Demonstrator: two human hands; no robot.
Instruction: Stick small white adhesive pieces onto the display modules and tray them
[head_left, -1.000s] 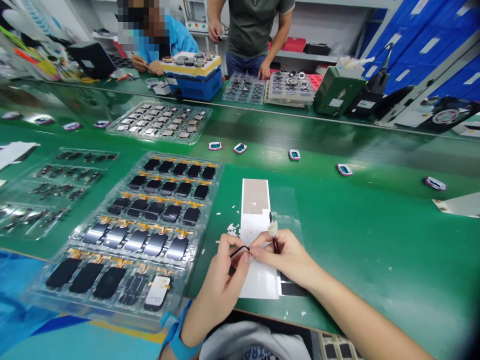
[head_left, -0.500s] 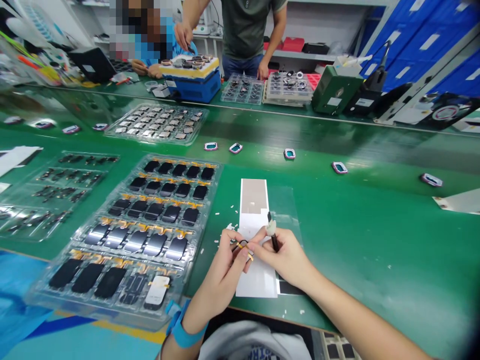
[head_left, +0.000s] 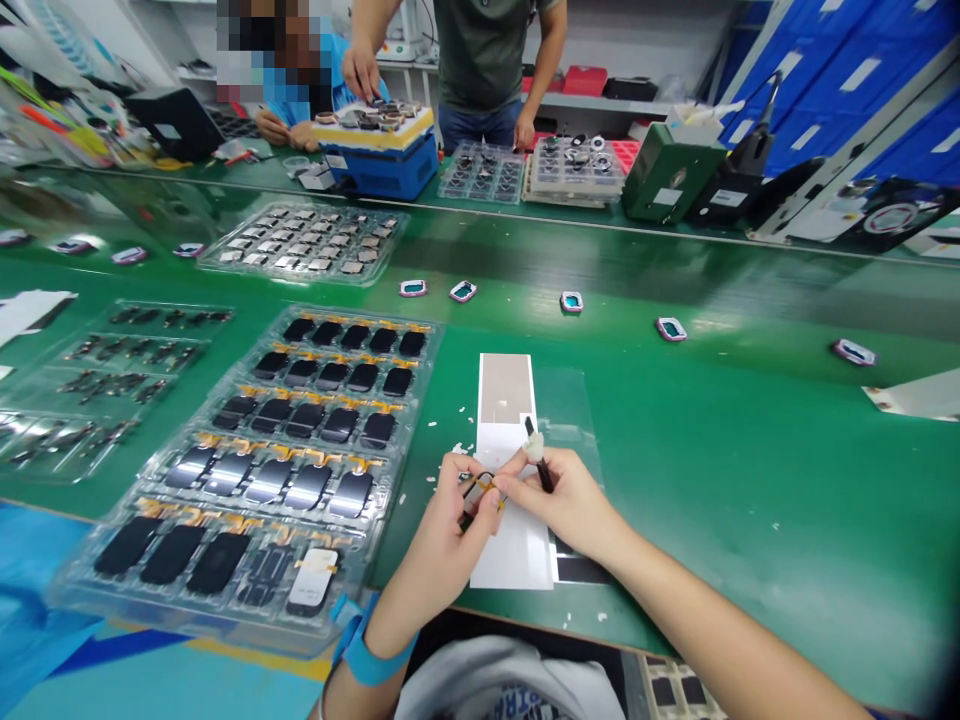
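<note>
Head view suggests work midway on one small part [head_left: 487,483], amber and black, which is up between the two hands over the white sheet [head_left: 511,555] and not yet set down; most places in the tray [head_left: 180,628] on the green table [head_left: 757,470] carry dark screens [head_left: 274,482]. Left hand [head_left: 441,548] is nearly closed, thumb and forefinger pinching the part, while the right hand [head_left: 571,500] meets it with bunched fingertips, its curled fingers also gripping a slim dark tool [head_left: 543,474].
</note>
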